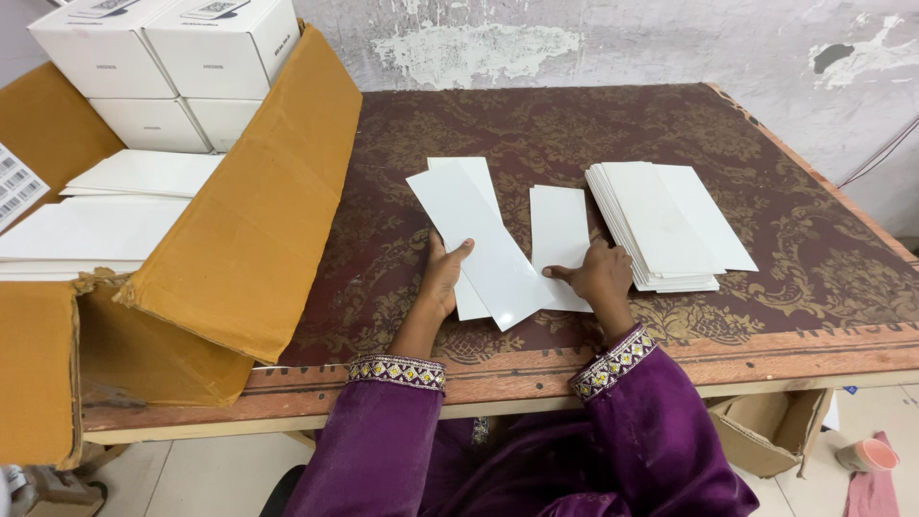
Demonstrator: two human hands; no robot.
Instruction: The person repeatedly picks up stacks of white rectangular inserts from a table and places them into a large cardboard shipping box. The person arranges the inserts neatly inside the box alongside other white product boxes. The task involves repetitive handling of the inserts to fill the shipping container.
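Tilted card: We see a long white card lying slanted on the worktop, on top of another white card.
Left hand: Our left hand holds the tilted card at its lower left edge, thumb on top, the other fingers hidden under it.
Flat card: A second white card lies straight, just beside the tilted one, and their lower corners overlap.
Right hand: Our right hand rests curled on the flat card's lower right edge, thumb pointing at the tilted card.
Stack: A pile of white cards sits just right of our right hand.
Big box: An open brown carton stands at the left, with white sheets and small white boxes inside.
Sleeves: We wear purple sleeves with patterned cuffs.
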